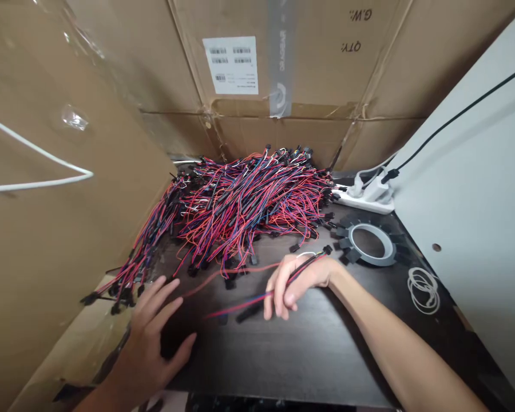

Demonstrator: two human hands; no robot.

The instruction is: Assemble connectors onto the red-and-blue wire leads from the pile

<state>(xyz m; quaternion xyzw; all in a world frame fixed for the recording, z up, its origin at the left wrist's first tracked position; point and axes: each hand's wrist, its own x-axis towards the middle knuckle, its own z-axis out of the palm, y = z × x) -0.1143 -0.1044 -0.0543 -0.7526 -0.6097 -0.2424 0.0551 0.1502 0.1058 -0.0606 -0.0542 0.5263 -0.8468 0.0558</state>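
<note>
My right hand (294, 283) is closed around a wire harness (257, 298) with red, blue and black leads and a black connector by the wrist. The harness's free end points left over the dark table and is blurred. To the left, my left hand (157, 332) is open, fingers spread and thumb apart, with nothing in it. Its fingertips are near a bundle of similar harnesses (154, 229) along the left side. Behind both hands lies a large heap of wire harnesses (257, 194) with black connectors at their ends.
On the right stands a roll of tape (372, 245) with dark tabs stuck around it. Pale rubber bands (423, 290) lie beside it. A white power strip (364, 200) with plugs sits behind. Cardboard boxes (309, 74) wall the back and left; a white panel (467, 171) bounds the right.
</note>
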